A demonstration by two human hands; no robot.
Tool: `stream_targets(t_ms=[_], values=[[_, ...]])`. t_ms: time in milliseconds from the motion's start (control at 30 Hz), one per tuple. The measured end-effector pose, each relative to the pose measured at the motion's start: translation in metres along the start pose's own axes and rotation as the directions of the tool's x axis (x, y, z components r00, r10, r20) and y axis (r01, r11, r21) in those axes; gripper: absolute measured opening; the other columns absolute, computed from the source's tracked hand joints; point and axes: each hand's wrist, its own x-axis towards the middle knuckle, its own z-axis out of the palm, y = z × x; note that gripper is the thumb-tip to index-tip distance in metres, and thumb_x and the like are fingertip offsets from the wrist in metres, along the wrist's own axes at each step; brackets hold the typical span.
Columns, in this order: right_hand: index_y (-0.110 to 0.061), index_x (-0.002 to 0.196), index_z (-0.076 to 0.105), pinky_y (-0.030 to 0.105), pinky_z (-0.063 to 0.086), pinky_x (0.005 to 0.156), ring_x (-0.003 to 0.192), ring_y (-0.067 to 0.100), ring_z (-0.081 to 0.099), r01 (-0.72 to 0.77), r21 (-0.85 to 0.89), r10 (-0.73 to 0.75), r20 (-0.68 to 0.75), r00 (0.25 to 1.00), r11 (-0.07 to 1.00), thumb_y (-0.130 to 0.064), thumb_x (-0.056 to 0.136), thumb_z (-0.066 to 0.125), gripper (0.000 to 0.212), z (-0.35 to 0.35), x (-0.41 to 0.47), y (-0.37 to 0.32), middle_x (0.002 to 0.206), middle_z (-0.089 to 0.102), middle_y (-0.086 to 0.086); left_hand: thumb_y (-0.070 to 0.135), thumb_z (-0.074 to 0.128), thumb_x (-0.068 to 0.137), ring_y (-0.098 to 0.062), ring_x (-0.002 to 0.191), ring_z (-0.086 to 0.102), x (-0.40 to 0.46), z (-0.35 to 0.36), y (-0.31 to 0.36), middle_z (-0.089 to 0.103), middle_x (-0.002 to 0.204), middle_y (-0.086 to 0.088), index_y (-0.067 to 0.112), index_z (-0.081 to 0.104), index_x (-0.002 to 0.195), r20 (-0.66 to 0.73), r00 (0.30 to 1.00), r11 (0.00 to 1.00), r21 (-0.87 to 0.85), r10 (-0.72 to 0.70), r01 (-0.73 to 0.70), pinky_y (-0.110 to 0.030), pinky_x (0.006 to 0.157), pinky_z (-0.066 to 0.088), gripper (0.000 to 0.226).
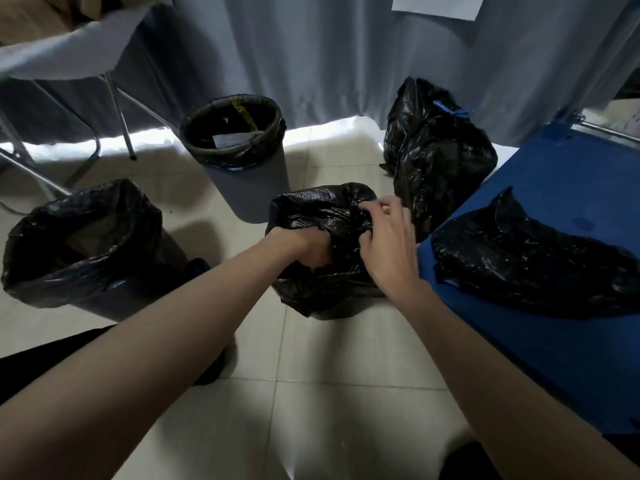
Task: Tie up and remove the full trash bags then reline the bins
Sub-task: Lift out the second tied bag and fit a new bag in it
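While you lean over the tiled floor (311, 393), the head view shows both of your hands working on the black trash bag (311, 209) that lines the middle bin, right in front of you. Your left hand (308, 247) is sunk into the bag's mouth, its fingers curled round a bunch of plastic and mostly hidden by it. Your right hand (388, 244) lies over the gathered top from the right, fingers bent and pinching the crumpled film just beside the left hand. The bin under this bag is almost wholly covered, so its body cannot be made out.

To your left stands a second bin with a black liner (83, 237), mouth open, the liner folded loosely over the rim. Farther back, between the two, is a grey bin (252, 181) with a black liner rolled over its rim and a scrap of paper inside. Behind and to the right of your hands, a full black bag (436, 157) sits on the floor, closed at the top with a blue tie. At the right, a loose black bag (533, 258) lies flat on a blue surface (568, 174). Grey curtains (311, 46) hang behind, and a metal-legged chair (69, 64) stands at the upper left.
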Motion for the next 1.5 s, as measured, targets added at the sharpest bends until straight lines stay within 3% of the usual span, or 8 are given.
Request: stream_targets(t_ms=[100,267,433,567,767,933,1067,1500], values=[[-0.021,0.12,0.066,0.038,0.04,0.098,0.115,0.026,0.052,0.225,-0.129,-0.176,0.31,0.934,0.966,-0.022,0.094,0.054,0.029,0.0,0.019,-0.018,0.122,0.06,0.005,0.05,0.057,0.09,-0.028,0.116,0.058,0.01,0.001,-0.009,0.059,0.131,-0.008,0.018,0.058,0.127,-0.22,0.955,0.955,0.26,0.201,-0.141,-0.035,0.092,0.045,0.049],[-0.018,0.141,0.048,0.048,0.0,0.121,0.138,0.027,0.038,0.52,-0.445,0.182,0.859,0.479,0.729,-0.051,0.101,0.032,0.054,0.001,0.039,-0.024,0.145,0.048,0.009,0.056,0.033,0.097,-0.031,0.151,0.001,0.041,0.027,-0.036,0.003,0.165,-0.007,0.026,0.009,0.157,0.013,0.999,0.687,0.727,-0.031,0.012,-0.05,0.122,0.0,0.071],[-0.018,0.105,0.067,0.05,0.002,0.121,0.126,0.025,0.047,0.505,-0.431,-0.182,0.598,0.78,0.748,-0.035,0.096,0.047,0.027,-0.002,0.052,-0.017,0.117,0.064,0.004,0.053,0.03,0.1,-0.033,0.15,0.008,0.032,0.021,-0.033,0.018,0.162,-0.011,0.02,0.026,0.153,-0.142,0.988,0.752,0.657,0.065,0.045,-0.053,0.121,-0.002,0.062],[-0.024,0.123,0.066,0.055,-0.002,0.119,0.149,0.029,0.014,0.481,-0.492,-0.117,0.601,0.791,0.726,-0.037,0.096,0.048,0.035,-0.001,0.045,0.006,0.147,0.046,0.003,0.072,0.027,0.091,-0.031,0.149,0.015,0.01,0.025,-0.046,0.03,0.158,-0.008,0.022,0.038,0.149,-0.201,0.979,0.824,0.561,0.041,0.081,-0.051,0.121,0.002,0.077],[-0.013,0.11,0.071,0.043,0.024,0.114,0.136,0.026,0.036,0.304,-0.329,-0.239,0.224,0.945,0.894,-0.02,0.09,0.057,0.026,-0.009,0.027,0.015,0.136,0.05,0.009,0.063,0.032,0.096,-0.022,0.142,0.034,-0.023,0.039,-0.06,0.058,0.136,0.001,0.025,0.064,0.127,-0.447,0.872,0.952,0.299,0.2,-0.066,-0.042,0.12,0.005,0.059],[-0.006,0.11,0.062,0.038,0.051,0.079,0.108,0.024,0.051,0.132,-0.267,-0.061,0.26,0.964,0.955,-0.015,0.092,0.058,0.02,-0.022,0.013,-0.003,0.123,0.043,0.007,0.079,0.039,0.077,-0.017,0.082,0.063,-0.053,0.048,-0.048,0.071,0.082,0.006,0.03,0.076,0.092,-0.446,0.876,0.976,-0.025,0.184,-0.217,-0.03,0.073,0.042,0.063],[-0.005,0.109,0.063,0.039,0.048,0.077,0.106,0.028,0.054,0.053,-0.281,0.042,0.322,0.946,0.958,-0.016,0.092,0.058,0.021,-0.031,0.002,-0.01,0.126,0.045,0.009,0.04,0.065,0.087,-0.02,0.088,0.065,-0.073,0.055,-0.041,0.073,0.093,0.005,0.03,0.075,0.098,-0.503,0.858,0.988,-0.05,0.102,-0.147,-0.028,0.073,0.044,0.018],[-0.006,0.123,0.061,0.037,0.05,0.087,0.107,0.029,0.061,0.063,-0.057,-0.041,0.327,0.944,0.996,-0.016,0.095,0.051,0.031,-0.013,-0.033,-0.042,0.127,0.06,0.013,0.019,0.056,0.089,-0.028,0.092,0.061,-0.09,0.081,-0.056,0.068,0.095,-0.004,0.022,0.072,0.092,-0.62,0.74,0.961,-0.096,-0.262,0.26,-0.03,0.076,0.037,0.017]])
